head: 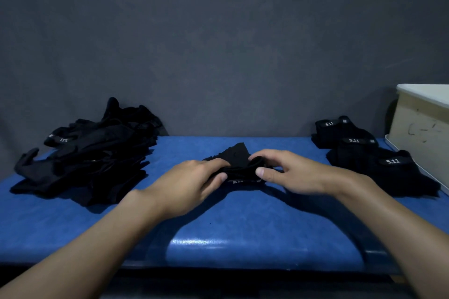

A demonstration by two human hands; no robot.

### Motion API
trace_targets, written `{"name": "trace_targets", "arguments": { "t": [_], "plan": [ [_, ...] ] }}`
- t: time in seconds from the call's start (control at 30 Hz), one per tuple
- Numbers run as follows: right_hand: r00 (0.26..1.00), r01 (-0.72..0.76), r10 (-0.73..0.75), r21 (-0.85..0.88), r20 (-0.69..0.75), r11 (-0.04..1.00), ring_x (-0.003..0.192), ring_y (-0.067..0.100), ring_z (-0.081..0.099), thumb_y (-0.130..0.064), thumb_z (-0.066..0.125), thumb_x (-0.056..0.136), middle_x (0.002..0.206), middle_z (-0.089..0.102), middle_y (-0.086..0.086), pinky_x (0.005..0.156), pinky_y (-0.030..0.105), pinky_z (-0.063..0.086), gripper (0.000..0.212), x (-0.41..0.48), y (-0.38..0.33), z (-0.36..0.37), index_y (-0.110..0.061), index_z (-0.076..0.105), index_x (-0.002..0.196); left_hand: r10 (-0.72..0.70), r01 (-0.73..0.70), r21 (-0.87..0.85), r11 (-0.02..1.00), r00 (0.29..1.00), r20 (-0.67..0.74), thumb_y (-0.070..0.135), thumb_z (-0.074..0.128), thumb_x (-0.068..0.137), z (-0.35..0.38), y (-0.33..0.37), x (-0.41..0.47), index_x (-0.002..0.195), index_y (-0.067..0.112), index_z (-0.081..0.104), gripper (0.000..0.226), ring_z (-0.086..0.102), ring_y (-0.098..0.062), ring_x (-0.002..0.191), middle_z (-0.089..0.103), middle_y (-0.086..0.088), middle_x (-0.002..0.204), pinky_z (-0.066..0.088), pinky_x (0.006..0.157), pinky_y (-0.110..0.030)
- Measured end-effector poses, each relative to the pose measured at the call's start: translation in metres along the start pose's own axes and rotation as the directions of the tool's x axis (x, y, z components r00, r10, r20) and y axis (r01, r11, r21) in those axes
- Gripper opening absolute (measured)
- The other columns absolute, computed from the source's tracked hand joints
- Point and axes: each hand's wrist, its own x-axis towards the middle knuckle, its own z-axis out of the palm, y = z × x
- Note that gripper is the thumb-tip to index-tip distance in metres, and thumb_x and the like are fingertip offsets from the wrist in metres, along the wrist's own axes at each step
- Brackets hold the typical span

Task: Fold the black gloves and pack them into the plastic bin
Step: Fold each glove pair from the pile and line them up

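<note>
A black glove (237,158) lies partly folded in the middle of the blue table (243,221). My left hand (194,182) grips its left end, thumb at the front edge by the white label. My right hand (289,172) pinches the right end, fingers curled over the rolled cloth. A loose pile of unfolded black gloves (94,158) covers the table's left side. Three folded gloves (369,153) with white "5.11" labels lie at the right. The pale plastic bin (422,128) stands at the far right edge, its inside hidden.
A grey cloth backdrop hangs right behind the table. The bin's white lid or tray edge (413,165) runs along the table's right side under the folded gloves. The table's near edge lies just below my forearms.
</note>
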Motion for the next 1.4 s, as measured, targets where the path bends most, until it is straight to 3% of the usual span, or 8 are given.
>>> {"name": "trace_targets", "arguments": {
  "t": [0.13, 0.27, 0.37, 0.53, 0.83, 0.97, 1.1, 1.4],
  "plan": [
    [0.999, -0.007, 0.004, 0.072, 0.041, 0.997, 0.106, 0.003, 0.062, -0.025, 0.082, 0.077, 0.109, 0.067, -0.012, 0.096, 0.023, 0.049, 0.049, -0.003, -0.004, -0.002, -0.035, 0.056, 0.118, -0.078, 0.069, -0.123, 0.99, 0.994, -0.073, 0.046, 0.035, 0.102, 0.006, -0.008, 0.003, 0.115, 0.034, 0.055, 0.026, 0.061, -0.015, 0.079, 0.067, 0.009, 0.084, 0.05, 0.076, -0.041],
    [0.999, 0.014, -0.01, 0.091, -0.048, 0.996, 0.098, 0.019, 0.067, -0.028, 0.074, 0.083, 0.098, 0.069, -0.001, 0.094, 0.045, 0.053, 0.024, 0.0, -0.003, 0.003, -0.029, 0.065, 0.105, -0.151, 0.102, -0.285, 0.953, 0.976, -0.157, 0.042, 0.039, 0.102, 0.01, -0.009, 0.007, 0.101, 0.03, 0.059, 0.023, 0.062, -0.011, 0.081, 0.066, 0.009, 0.083, 0.049, 0.076, -0.034],
    [0.994, 0.034, -0.017, 0.147, -0.112, 0.989, 0.096, 0.011, 0.067, -0.026, 0.068, 0.089, 0.098, 0.071, -0.002, 0.092, 0.038, 0.054, 0.01, 0.003, -0.001, 0.007, -0.02, 0.066, 0.097, -0.218, 0.128, -0.383, 0.915, 0.956, -0.199, 0.031, 0.046, 0.103, 0.011, -0.008, 0.01, 0.097, 0.027, 0.062, 0.018, 0.062, -0.008, 0.082, 0.067, 0.009, 0.083, 0.048, 0.076, -0.03],
    [0.979, -0.002, 0.043, 0.201, -0.2, 0.98, 0.074, 0.007, 0.063, -0.032, 0.059, 0.095, 0.093, 0.072, 0.01, 0.064, 0.021, 0.047, 0.018, 0.011, 0.003, 0.018, -0.015, 0.061, 0.096, -0.318, 0.181, -0.54, 0.822, 0.932, -0.172, 0.045, 0.045, 0.1, 0.013, -0.012, 0.011, 0.105, 0.035, 0.061, 0.02, 0.064, -0.01, 0.085, 0.07, 0.006, 0.09, 0.051, 0.083, -0.034],
    [0.927, -0.102, 0.132, 0.101, -0.35, 0.99, 0.068, 0.005, 0.053, -0.041, 0.057, 0.094, 0.075, 0.059, -0.008, 0.066, 0.024, 0.041, 0.026, 0.031, 0.007, 0.03, -0.018, 0.06, 0.082, -0.414, 0.271, -0.554, 0.787, 0.898, -0.149, 0.037, 0.063, 0.093, 0.016, -0.01, 0.013, 0.128, 0.031, 0.048, 0.039, 0.061, -0.01, 0.077, 0.062, 0.011, 0.105, 0.048, 0.077, -0.026],
    [0.924, -0.121, 0.155, 0.118, -0.351, 0.986, 0.068, 0.01, 0.055, -0.043, 0.056, 0.094, 0.074, 0.059, -0.004, 0.068, 0.029, 0.046, 0.025, 0.035, 0.006, 0.034, -0.021, 0.055, 0.105, -0.417, 0.292, -0.475, 0.83, 0.891, -0.18, 0.034, 0.061, 0.095, 0.016, -0.006, 0.014, 0.129, 0.029, 0.046, 0.038, 0.058, -0.006, 0.072, 0.055, 0.017, 0.104, 0.044, 0.067, -0.02],
    [0.915, -0.156, 0.175, 0.08, -0.363, 0.984, 0.074, 0.012, 0.058, -0.048, 0.051, 0.095, 0.076, 0.057, -0.002, 0.068, 0.027, 0.046, 0.048, 0.035, 0.005, 0.037, -0.027, 0.034, 0.135, -0.42, 0.298, -0.456, 0.839, 0.887, -0.192, 0.033, 0.06, 0.095, 0.016, -0.006, 0.015, 0.133, 0.028, 0.043, 0.042, 0.055, -0.001, 0.082, 0.051, 0.006, 0.122, 0.041, 0.072, -0.017],
    [0.911, -0.176, 0.174, 0.028, -0.374, 0.984, 0.079, 0.018, 0.062, -0.051, 0.048, 0.095, 0.076, 0.059, 0.001, 0.078, 0.042, 0.053, 0.05, 0.035, 0.002, 0.037, -0.029, 0.031, 0.137, -0.317, 0.245, -0.392, 0.887, 0.94, -0.129, 0.039, 0.067, 0.087, 0.01, -0.008, 0.006, 0.12, 0.045, 0.04, 0.043, 0.054, 0.0, 0.1, 0.047, 0.016, 0.125, 0.044, 0.083, -0.023]
  ]
}}
